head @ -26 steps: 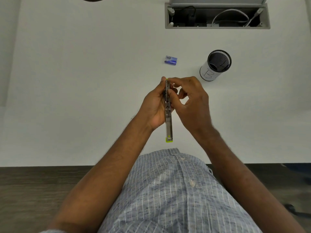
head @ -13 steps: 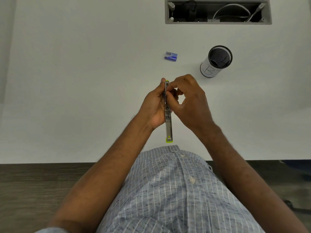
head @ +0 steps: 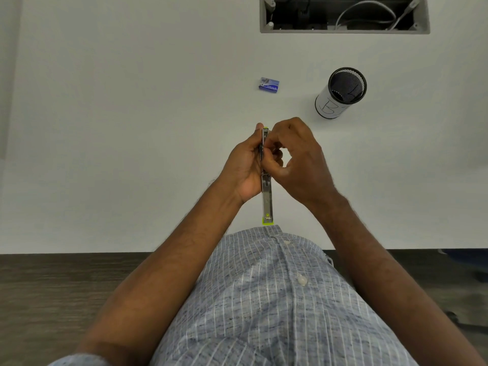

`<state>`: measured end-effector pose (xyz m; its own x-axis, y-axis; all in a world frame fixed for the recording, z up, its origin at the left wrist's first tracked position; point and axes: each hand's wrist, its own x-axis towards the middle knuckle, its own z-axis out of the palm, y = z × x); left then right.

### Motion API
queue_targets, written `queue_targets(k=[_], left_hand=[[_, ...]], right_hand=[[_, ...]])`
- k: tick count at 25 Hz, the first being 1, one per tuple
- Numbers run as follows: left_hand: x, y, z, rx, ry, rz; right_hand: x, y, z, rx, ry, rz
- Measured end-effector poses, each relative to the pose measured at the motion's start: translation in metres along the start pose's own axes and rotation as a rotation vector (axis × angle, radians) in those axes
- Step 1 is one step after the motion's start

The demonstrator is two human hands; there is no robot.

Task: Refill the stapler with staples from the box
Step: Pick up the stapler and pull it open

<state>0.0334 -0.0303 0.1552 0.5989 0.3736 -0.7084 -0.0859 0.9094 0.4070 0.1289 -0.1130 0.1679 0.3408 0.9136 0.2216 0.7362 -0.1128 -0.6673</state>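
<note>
Nearest: a striped blue-grey shirt (head: 277, 299) and two bare forearms reaching over the near edge of a white table (head: 105, 128). Mid-table, held above the surface: one stapler (head: 266, 199), metal with lime-green ends, lengthwise away from the person; left hand (head: 245, 167) wrapped around its far half from the left, right hand (head: 298, 165) with fingertips pinched together against the stapler's top from the right. Farther back, well apart from the hands: one small blue box of staples (head: 268, 85) lying flat; to its right one black mesh cup (head: 340, 93) with a white label; at the far edge, one recessed cable tray (head: 343, 14).
</note>
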Motion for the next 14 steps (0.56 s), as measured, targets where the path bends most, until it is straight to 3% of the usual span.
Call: queue_targets(k=[14], left_hand=[[0.0006,0.0012,-0.0039,0.005,0.019,-0.005]], right_hand=[[-0.005,0.0029,0.005,0.07,-0.005,0.039]])
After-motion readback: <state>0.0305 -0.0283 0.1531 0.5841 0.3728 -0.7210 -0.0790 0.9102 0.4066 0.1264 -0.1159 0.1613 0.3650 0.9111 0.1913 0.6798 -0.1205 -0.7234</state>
